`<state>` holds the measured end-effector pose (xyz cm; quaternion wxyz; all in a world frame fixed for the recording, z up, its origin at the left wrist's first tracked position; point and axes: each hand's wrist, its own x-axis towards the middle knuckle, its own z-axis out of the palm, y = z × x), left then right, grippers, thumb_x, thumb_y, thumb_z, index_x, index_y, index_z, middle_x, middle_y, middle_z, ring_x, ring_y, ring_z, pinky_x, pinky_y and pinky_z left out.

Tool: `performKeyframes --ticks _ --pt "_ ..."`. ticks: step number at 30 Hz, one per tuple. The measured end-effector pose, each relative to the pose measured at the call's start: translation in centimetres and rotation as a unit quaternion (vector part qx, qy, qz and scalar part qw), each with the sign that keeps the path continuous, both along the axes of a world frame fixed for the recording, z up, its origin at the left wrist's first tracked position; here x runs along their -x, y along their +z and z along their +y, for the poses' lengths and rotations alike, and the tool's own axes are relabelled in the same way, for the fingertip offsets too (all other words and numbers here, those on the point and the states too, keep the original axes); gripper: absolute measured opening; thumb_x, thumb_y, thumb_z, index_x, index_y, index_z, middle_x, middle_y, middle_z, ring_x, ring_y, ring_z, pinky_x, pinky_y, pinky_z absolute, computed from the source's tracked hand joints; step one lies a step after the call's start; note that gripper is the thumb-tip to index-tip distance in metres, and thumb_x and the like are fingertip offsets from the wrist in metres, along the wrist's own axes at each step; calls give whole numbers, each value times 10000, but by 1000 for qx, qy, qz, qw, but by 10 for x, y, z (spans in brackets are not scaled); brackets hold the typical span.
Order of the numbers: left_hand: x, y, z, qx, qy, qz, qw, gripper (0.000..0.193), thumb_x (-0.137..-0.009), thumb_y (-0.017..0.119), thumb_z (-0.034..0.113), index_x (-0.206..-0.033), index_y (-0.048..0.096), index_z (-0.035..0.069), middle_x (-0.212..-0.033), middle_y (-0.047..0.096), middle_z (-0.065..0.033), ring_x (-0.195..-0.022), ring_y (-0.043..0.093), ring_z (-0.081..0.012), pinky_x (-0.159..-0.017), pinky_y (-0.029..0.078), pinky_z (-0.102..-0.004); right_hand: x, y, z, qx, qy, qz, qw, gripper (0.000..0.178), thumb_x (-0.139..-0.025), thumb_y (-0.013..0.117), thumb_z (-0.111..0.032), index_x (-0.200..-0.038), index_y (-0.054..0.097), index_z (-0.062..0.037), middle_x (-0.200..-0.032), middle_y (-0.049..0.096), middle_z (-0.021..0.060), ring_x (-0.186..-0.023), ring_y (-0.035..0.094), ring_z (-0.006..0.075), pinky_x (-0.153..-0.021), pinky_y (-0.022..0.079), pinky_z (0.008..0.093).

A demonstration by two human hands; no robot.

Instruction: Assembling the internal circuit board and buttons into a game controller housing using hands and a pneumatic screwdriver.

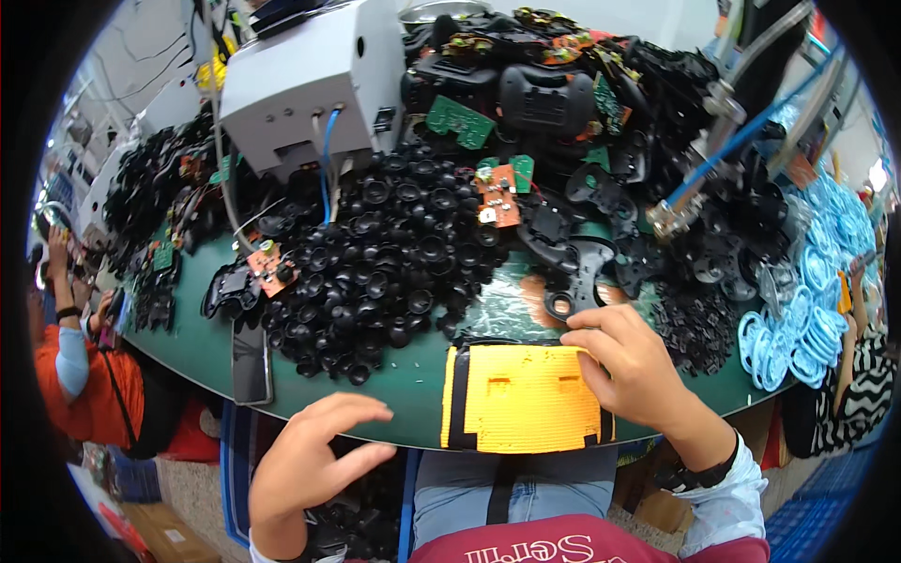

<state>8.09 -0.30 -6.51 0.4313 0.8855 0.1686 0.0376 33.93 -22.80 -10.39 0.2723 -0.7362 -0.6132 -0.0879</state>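
A black game controller shell, with a round opening at its near end, lies at a slant over the green table. My right hand has its fingers curled at the shell's near end, gripping it; the thumb's contact is partly hidden. Just below, a yellow ribbed pad with black strips lies at the table's near edge, partly under my right hand. My left hand hovers left of the pad, fingers and thumb apart, holding nothing. Left of the shell spreads a large heap of small black thumbstick caps.
Piled controller shells and green circuit boards fill the back. A grey machine box stands back left. A phone lies near the front edge. Small black parts and light-blue rings sit right. People work at both sides.
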Motion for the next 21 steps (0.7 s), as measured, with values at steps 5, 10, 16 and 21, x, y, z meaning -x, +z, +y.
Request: performKeyframes --ticks 5,10,16,21 --pt "-9 -25 -12 63 104 -72 990 105 -845 688 72 -892 683 -23 -868 682 -98 -793 648 -166 -749 500 -292 13 -1 16 24 48 52 997 232 -752 687 -24 -981 654 -46 -1035 629 93 -919 612 280 -773 512 364" --pt "-10 -46 -14 133 119 -120 977 89 -893 630 41 -872 675 -32 -870 666 -100 -731 630 -154 -673 494 -261 16 -7 27 43 71 51 995 210 -775 687 -53 -981 648 -53 -1045 622 88 -911 611 276 -775 514 367" --pt "-15 -68 -16 197 128 -163 958 108 -920 584 -17 -963 674 -59 -984 638 -128 -780 636 -153 -687 521 -247 -3 -13 70 15 -69 -38 997 309 -799 665 -80 -1088 596 5 -1035 576 135 -926 570 297 -758 523 386" --pt "-24 -75 -26 209 91 -162 960 106 -909 599 -21 -957 687 -56 -988 639 -118 -794 640 -145 -708 537 -248 -35 -30 94 108 -196 -119 967 164 -762 675 -102 -867 562 -48 -937 590 123 -861 600 288 -627 549 378"
